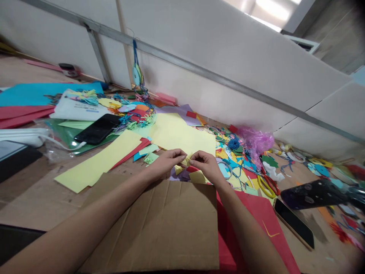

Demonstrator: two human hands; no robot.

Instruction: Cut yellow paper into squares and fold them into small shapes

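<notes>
White wall panels (199, 57) lean across the background, and below them runs a crowded bench (27, 198). At the centre, one small folded yellow paper piece (187, 160) sits between the fingertips of two hands: left hand (171, 158) in a narrow pinch on one side, right hand (203, 161) pinching just as tightly on the other.

Watch that grip! It looks delicate; uneven pulling could tear the paper, and a loosened pinch could drop it among the scraps right under the hands, where yellow on yellow would be hard to spot. And the forearms? One careless sweep might shove the cardboard, one brown sheet (176, 224) on the body side of both hands.

Outward we go: one large pale yellow sheet (179, 131) just beyond the hands, one long yellow strip (99, 161) left of the left hand, and past it one black phone (98, 128) on one white cable (61, 144); snagging that could drag the phone.

Right of the right hand: one blue yarn ball (234, 143), one yellow scissor handle (265, 187), one red one beside it, then one more phone (293, 224) and one dark bottle (313, 194), lying over and perhaps ready to roll if bumped; loose scraps, too many to count
</notes>
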